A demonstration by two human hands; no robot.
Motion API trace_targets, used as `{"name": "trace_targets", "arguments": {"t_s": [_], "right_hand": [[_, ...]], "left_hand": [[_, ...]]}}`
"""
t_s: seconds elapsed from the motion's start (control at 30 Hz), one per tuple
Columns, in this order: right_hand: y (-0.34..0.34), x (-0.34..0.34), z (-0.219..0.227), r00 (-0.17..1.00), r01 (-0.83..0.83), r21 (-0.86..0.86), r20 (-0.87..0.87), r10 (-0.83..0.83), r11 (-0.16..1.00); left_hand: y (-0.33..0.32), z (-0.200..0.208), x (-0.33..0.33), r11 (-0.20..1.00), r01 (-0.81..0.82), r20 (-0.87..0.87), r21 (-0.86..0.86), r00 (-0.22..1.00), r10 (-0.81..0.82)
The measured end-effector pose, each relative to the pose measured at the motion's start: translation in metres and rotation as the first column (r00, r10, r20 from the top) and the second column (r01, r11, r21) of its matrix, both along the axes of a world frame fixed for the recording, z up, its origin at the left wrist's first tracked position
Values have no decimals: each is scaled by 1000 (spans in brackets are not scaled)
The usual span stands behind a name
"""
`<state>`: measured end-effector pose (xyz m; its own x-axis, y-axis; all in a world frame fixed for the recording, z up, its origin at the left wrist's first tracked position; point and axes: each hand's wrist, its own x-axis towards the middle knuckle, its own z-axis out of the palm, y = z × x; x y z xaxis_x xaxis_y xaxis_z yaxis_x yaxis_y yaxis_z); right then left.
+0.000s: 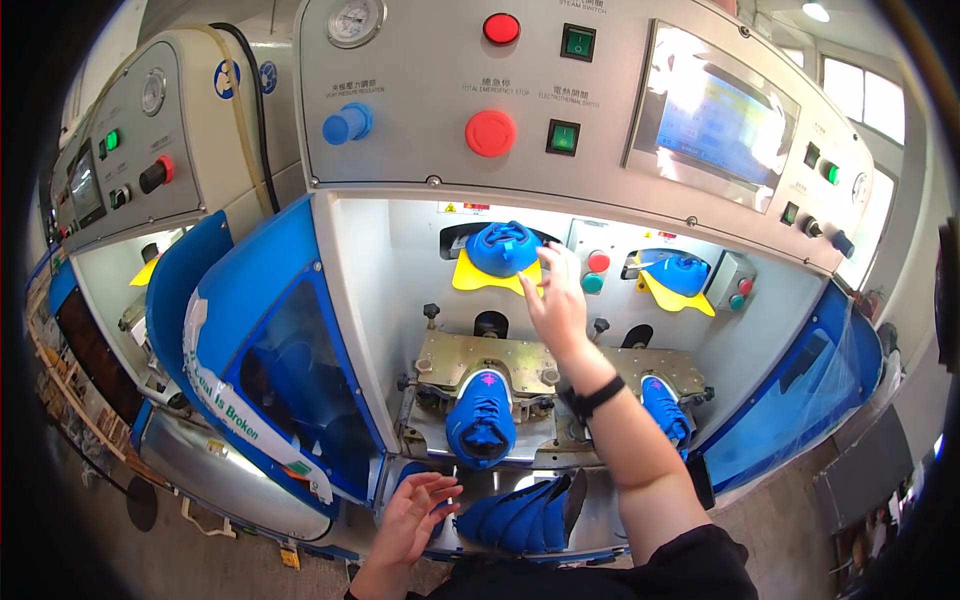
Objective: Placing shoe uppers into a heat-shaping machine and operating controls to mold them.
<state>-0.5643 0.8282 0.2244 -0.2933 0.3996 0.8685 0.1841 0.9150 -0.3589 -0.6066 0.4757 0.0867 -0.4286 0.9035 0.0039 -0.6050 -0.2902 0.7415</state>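
My right hand (557, 298) is raised to the right edge of a blue shoe upper (503, 248) with a yellow flap (490, 278) below it, on the machine's back wall. Its fingers are apart, close to the upper and flap; whether they touch is unclear. Low at the front, my left hand (408, 518) is open with its fingers loosely stretched, holding nothing. Just right of it lies a row of overlapping blue shoe uppers (515, 518). Between the hands, another blue upper with laces (481, 420) sits on the left lower station, toe toward the metal plate (470, 352).
At right, a second blue upper with yellow flap (675, 275) is on the back wall, above another laced upper (665, 412). Button boxes (595, 272) stand beside them. Overhead is a control panel (410, 95) with a screen; blue side guards (300, 360) flank the opening.
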Motion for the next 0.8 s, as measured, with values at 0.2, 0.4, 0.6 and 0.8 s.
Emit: {"name": "trace_targets", "arguments": {"t_s": [0.2,0.4,0.6,0.8], "right_hand": [[4,45,-59,875,427,36,235,-423,904],[15,73,-56,766,446,35,503,-401,895],[-26,157,-77,850,378,59,375,-371,924],[-77,275,-128,755,636,-180,343,-559,750]], "left_hand": [[-6,-9,-22,996,51,3,-71,999,-51],[28,-15,-19,961,277,-27,-2,961,-277],[57,-31,-4,821,571,-64,-18,819,-570],[86,-54,11,713,696,-22,-84,714,-700]]}}
